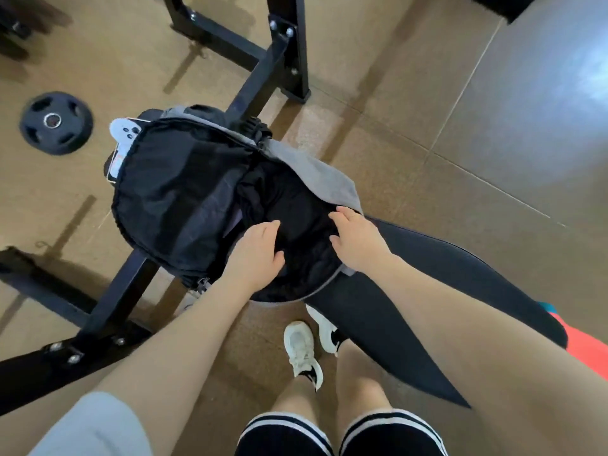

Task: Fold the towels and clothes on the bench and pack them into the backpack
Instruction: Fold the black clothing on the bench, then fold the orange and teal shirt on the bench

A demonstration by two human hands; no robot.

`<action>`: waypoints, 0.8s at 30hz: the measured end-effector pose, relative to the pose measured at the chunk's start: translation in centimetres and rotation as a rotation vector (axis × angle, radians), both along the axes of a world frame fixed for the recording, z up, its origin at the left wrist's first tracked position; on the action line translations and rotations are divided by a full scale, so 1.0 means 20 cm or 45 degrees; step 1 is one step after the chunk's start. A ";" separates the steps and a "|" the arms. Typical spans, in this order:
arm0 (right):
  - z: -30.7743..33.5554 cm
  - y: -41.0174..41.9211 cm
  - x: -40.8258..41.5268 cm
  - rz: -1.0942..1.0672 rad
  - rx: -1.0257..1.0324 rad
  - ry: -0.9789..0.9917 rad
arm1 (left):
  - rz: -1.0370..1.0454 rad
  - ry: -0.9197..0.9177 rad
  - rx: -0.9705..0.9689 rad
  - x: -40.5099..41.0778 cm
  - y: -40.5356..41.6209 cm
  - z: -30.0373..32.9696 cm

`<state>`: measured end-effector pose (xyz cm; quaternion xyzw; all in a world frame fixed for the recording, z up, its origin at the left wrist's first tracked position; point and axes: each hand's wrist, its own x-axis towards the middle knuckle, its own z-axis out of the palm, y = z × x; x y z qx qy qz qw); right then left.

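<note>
Both hands, left [258,255] and right [357,240], flat on dark clothes [297,218] inside backpack [184,195]; weight plate [56,123] on floor nearby.

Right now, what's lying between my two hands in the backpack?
Head view: dark folded clothing inside the open backpack lies between the left hand and right hand.

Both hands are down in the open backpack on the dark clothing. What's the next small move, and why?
Probably press the dark clothing flatter into the backpack, then lift both hands out. The left hand and right hand rest on it with spread fingers, the flap lies wide open, and the fabric looks bunched near the middle.
</note>
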<state>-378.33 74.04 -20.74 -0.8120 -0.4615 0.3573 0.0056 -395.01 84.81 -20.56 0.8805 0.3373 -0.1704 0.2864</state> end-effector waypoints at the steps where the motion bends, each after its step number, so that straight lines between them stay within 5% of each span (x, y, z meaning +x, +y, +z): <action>1: 0.08 -0.08 0.00 -0.080 -0.017 0.060 | -0.009 -0.002 -0.017 0.03 -0.03 0.05; 11: 0.34 -1.09 0.20 -0.864 -0.213 0.166 | -0.534 -0.146 -0.120 0.60 -0.59 0.34; 17: 0.26 -1.67 0.33 -1.105 -0.109 0.227 | -0.869 -0.032 -0.157 0.90 -1.18 0.28; 24: 0.03 -2.51 0.58 -1.236 -0.175 0.220 | -0.946 0.060 -0.236 1.32 -2.03 0.11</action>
